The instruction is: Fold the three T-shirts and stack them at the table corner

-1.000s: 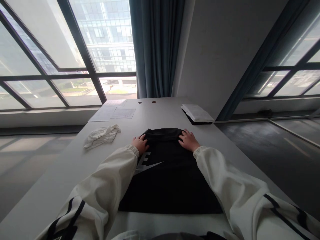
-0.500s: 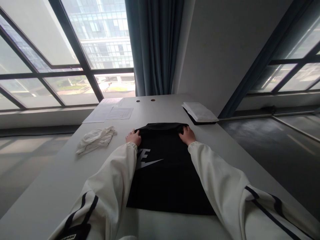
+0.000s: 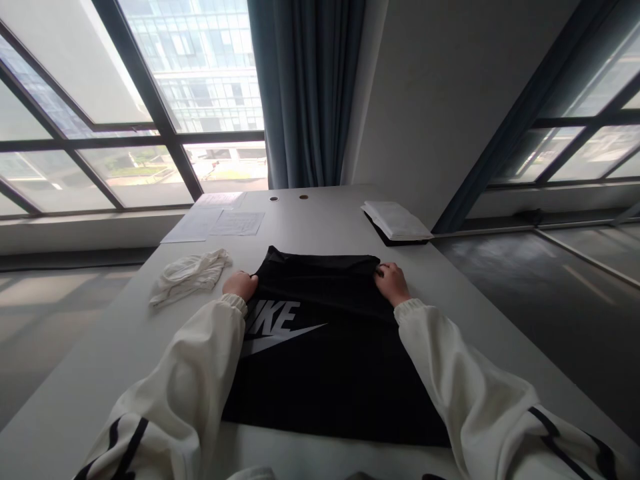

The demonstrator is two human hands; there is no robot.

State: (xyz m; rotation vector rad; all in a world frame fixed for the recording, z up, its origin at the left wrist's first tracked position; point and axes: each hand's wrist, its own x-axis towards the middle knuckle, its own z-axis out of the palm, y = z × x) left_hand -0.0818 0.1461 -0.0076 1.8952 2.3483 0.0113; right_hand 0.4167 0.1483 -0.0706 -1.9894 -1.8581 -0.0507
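Observation:
A black shirt (image 3: 335,373) with a grey NIKE print lies across the white table before me, folded into a rough rectangle. Its far edge is gathered and a little raised. My left hand (image 3: 241,286) is closed on the far left side of the fabric. On the opposite side, my right hand (image 3: 393,283) pinches the far right corner. The cloth between the two hands is stretched fairly taut, with soft creases below its far edge. My left sleeve covers part of the print's left end.
Crumpled white cloth (image 3: 190,277) lies left of my left hand. Sheets of paper (image 3: 236,223) are at the table's far left. A white packet (image 3: 397,221) rests on a dark flat item at the far right. Beyond the table are a blue curtain (image 3: 307,93) and windows.
My hands have moved apart and slightly nearer to me, spreading the shirt wider. More letters of the print show. Its near edge has come closer.

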